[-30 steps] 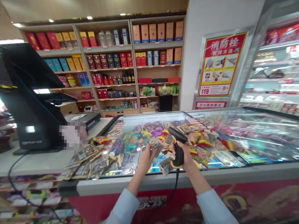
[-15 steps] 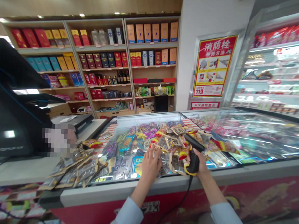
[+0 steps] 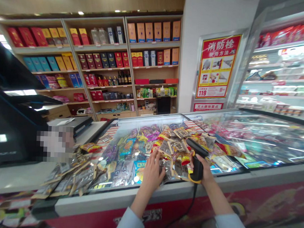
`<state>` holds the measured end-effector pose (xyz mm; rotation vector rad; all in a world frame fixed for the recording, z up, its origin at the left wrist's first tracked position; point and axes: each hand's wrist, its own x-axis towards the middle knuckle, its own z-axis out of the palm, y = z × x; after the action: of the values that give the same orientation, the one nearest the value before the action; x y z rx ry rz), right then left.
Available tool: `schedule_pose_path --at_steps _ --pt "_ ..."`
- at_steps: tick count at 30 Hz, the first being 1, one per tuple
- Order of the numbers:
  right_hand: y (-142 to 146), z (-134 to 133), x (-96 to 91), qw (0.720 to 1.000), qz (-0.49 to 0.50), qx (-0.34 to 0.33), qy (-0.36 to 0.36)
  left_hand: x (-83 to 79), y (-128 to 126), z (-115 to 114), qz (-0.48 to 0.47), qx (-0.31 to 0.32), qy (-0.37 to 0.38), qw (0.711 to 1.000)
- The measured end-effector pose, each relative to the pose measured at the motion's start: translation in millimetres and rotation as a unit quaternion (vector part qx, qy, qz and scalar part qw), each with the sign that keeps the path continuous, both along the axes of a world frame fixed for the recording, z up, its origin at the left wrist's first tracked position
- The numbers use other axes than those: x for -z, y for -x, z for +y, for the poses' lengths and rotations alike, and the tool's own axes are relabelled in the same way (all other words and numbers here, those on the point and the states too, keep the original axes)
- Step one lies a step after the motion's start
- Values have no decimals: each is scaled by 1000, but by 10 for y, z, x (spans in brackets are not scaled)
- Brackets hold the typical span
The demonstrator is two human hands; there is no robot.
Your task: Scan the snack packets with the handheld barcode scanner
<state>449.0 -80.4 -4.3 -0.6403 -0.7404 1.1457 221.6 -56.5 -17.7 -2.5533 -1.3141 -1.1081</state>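
The right hand point(image 3: 205, 168) sits at about 5 o'clock from the middle of the view, wrapped tight round the grip of a black scanner point(image 3: 197, 160) with a yellow band at its foot. The scanner's head tips toward 10 o'clock, over the snacks. Its cable point(image 3: 185, 213) drops away toward 6 o'clock, down the red front of the freezer point(image 3: 214, 184).

The left hand point(image 3: 152, 169) lies at 6 o'clock, open, with its fingers spread and laid on a dark packet point(image 3: 171, 168). That packet lies flat on the freezer's glass lid, just at 9 o'clock of the scanner and close to the near rim. I cannot tell whether the fingers pinch the packet or only press on it.

Beyond both hands, toward 12 o'clock, a heap of packets point(image 3: 176, 142) in many colours covers the glass. At 8 o'clock a fan of packets point(image 3: 73, 176), clear and brownish, spreads from the lid over onto the desk point(image 3: 10, 179). A black monitor point(image 3: 5, 127) stands on that desk at 9 o'clock.

Shelves point(image 3: 106, 58) of boxes and bottles fill the back wall from 10 to 12 o'clock. A red poster point(image 3: 216, 66) hangs at 1 o'clock, and an open cooler point(image 3: 282, 76) stands at 2 o'clock.
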Motion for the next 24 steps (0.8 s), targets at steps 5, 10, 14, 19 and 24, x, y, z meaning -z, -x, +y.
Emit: schedule_pose_path --at_steps 5,10,14,19,24 --pt "3 -15 -19 1000 10 -18 0 7 5 2 -2 -1 -2 1000" --pt "11 -12 -19 1000 12 -13 -5 14 -3 8 -8 2 -1 1000" --pt "-10 -17 -25 1000 -3 -19 -10 -51 11 -12 -43 2 -10 999" --pt "-10 -74 -129 999 -10 -42 -1 -284 329 -27 -105 -46 -37 993" --pt "246 -120 -320 997 -27 -65 -11 -533 1077 32 -140 -141 -89 976"
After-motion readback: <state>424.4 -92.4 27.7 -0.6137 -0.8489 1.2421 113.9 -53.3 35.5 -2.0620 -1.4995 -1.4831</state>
